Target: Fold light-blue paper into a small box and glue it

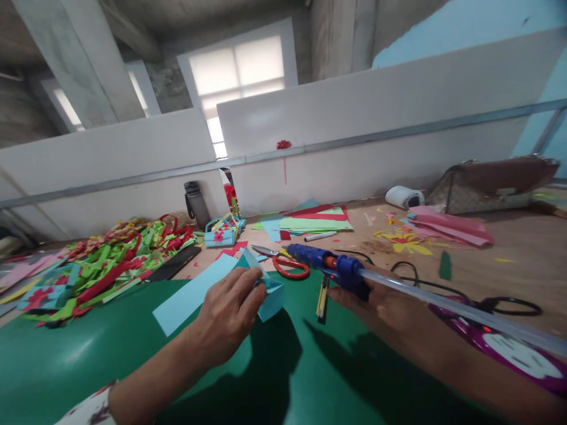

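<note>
My left hand (234,310) pinches a folded light-blue paper piece (272,301), held above a green mat (110,348). Behind that hand a flat light-blue paper strip (190,295) lies on the mat. In my right hand (376,307) is a blue hot glue gun (328,262), its nozzle pointing left towards the folded paper but apart from it. A long clear glue stick (438,298) sticks out of its back. Beneath the gun lies a yellow box cutter (322,298). Scissors with orange handles (291,268) lie just beyond the paper.
Coloured paper strips (119,260) are heaped at the left, near a black phone (175,264). A grey bottle (197,205) and a small blue paper basket (220,236) stand behind. Paper sheets (316,221) lie at the back, a handbag (491,186) at right. A purple power strip (500,351) lies near my right forearm.
</note>
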Motion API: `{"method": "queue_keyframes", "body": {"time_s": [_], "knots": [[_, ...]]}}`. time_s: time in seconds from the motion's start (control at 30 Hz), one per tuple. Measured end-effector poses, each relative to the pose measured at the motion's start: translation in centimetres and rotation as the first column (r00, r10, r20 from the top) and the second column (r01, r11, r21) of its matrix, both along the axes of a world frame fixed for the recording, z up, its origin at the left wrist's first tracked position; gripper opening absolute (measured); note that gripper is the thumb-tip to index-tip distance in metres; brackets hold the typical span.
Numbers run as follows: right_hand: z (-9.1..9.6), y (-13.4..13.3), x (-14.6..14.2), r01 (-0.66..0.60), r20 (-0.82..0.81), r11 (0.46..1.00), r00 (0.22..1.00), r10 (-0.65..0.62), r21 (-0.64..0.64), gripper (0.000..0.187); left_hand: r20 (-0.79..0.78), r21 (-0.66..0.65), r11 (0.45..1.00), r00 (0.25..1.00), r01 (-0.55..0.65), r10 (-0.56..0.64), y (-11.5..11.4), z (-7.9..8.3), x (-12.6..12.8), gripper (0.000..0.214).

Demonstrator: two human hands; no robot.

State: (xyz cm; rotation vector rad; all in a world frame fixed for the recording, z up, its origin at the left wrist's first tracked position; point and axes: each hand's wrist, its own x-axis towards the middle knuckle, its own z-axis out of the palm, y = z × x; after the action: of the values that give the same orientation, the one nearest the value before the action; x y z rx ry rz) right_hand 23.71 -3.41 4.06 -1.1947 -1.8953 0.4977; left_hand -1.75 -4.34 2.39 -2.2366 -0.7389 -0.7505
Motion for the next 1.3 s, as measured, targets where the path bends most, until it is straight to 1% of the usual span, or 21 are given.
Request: {"method": "queue_keyframes", "body": {"time_s": [0.07,0.13,0.2,0.27,0.3,0.37,0.43,0.47,0.5,0.57,0.73,0.87,0.9,0.93,0.97,1.03,1.07,1.1,1.13,1.2,1.3], "knots": [[-0.1,0.1,0.2,-0.073,0.074,0.997,0.995,0.074,-0.023,0.037,-0.002,0.023,0.999,1.0,0.027,-0.027,-0.2,0.3,0.1,0.011],[-0.4,0.4,0.5,-0.056,0.137,0.998,0.989,0.056,0.0,0.041,0.005,0.053,0.997,0.999,0.048,-0.049,-0.5,0.5,0.2,0.012],[-0.7,1.0,0.6,-0.025,0.224,0.995,0.975,0.004,0.092,0.042,0.015,0.072,0.996,0.998,0.059,-0.06,-0.7,0.7,0.3,0.013],[-1.1,1.7,0.5,0.001,0.383,0.98,0.92,-0.079,0.2,0.045,0.019,0.071,0.996,0.998,0.061,-0.062,-0.8,0.7,0.4,0.014],[-1.4,2.0,0.4,0.021,0.483,0.97,0.865,-0.141,0.244,0.048,0.02,0.063,0.996,0.998,0.062,-0.063,-0.8,0.7,0.4,0.013],[-2.0,2.5,0.1,0.086,0.677,0.948,0.681,-0.28,0.306,0.053,0.034,0.043,0.996,0.996,0.075,-0.077,-0.8,0.6,0.4,0.012],[-2.5,2.7,-0.3,0.123,0.785,0.93,0.505,-0.359,0.346,0.053,0.068,0.022,0.995,0.993,0.098,-0.099,-0.7,0.4,0.4,0.011],[-2.8,2.8,-0.5,0.127,0.814,0.928,0.447,-0.37,0.351,0.053,0.091,0.014,0.993,0.989,0.114,-0.115,-0.7,0.3,0.4,0.01],[-3.0,2.8,-0.7,0.126,0.834,0.931,0.414,-0.363,0.343,0.052,0.113,0.007,0.992,0.986,0.126,-0.126,-0.7,0.2,0.4,0.011],[-3.5,3.0,-1.0,0.123,0.858,0.945,0.397,-0.326,0.302,0.049,0.148,-0.001,0.99,0.979,0.14,-0.138,-0.7,0.0,0.4,0.012],[-4.0,3.6,-0.9,0.096,0.873,0.971,0.424,-0.239,0.22,0.048,0.162,-0.027,0.986,0.974,0.162,-0.156,-1.1,-0.2,0.5,0.014],[-3.3,3.9,-0.1,0.056,0.878,0.983,0.444,-0.181,0.174,0.047,0.177,-0.041,0.983,0.97,0.178,-0.168,-1.2,-0.4,0.5,0.016],[-3.1,3.7,0.0,0.045,0.869,0.983,0.462,-0.179,0.178,0.046,0.186,-0.044,0.983,0.968,0.18,-0.169,-1.2,-0.4,0.5,0.016],[-2.8,3.5,0.1,0.035,0.846,0.979,0.499,-0.189,0.199,0.044,0.196,-0.049,0.983,0.966,0.179,-0.167,-1.2,-0.4,0.6,0.015],[-2.5,3.2,0.1,0.018,0.803,0.973,0.561,-0.202,0.232,0.039,0.208,-0.052,0.982,0.964,0.181,-0.166,-1.2,-0.5,0.7,0.015],[-2.0,2.4,-0.2,-0.028,0.634,0.948,0.75,-0.189,0.316,0.027,0.244,-0.057,0.982,0.956,0.18,-0.161,-1.1,-0.5,1.0,0.013],[-1.8,2.0,-0.5,-0.062,0.514,0.936,0.848,-0.133,0.346,0.023,0.27,-0.058,0.982,0.95,0.178,-0.156,-1.2,-0.5,1.2,0.011],[-1.6,1.5,-0.8,-0.11,0.385,0.929,0.922,-0.038,0.354,0.02,0.298,-0.059,0.983,0.943,0.175,-0.15,-1.2,-0.5,1.4,0.009],[-1.5,1.1,-1.2,-0.16,0.268,0.925,0.961,0.066,0.346,0.019,0.327,-0.064,0.983,0.934,0.171,-0.141,-1.3,-0.5,1.6,0.007],[-1.4,0.4,-2.0,-0.221,0.092,0.921,0.975,0.202,0.32,0.017,0.38,-0.092,0.981,0.917,0.169,-0.123,-1.4,-0.4,2.1,0.007],[-1.5,-0.2,-2.9,-0.27,-0.044,0.924,0.956,0.291,0.27,0.01,0.45,-0.14,0.97,0.885,0.201,-0.118,-1.7,-0.2,2.9,0.008]]}}
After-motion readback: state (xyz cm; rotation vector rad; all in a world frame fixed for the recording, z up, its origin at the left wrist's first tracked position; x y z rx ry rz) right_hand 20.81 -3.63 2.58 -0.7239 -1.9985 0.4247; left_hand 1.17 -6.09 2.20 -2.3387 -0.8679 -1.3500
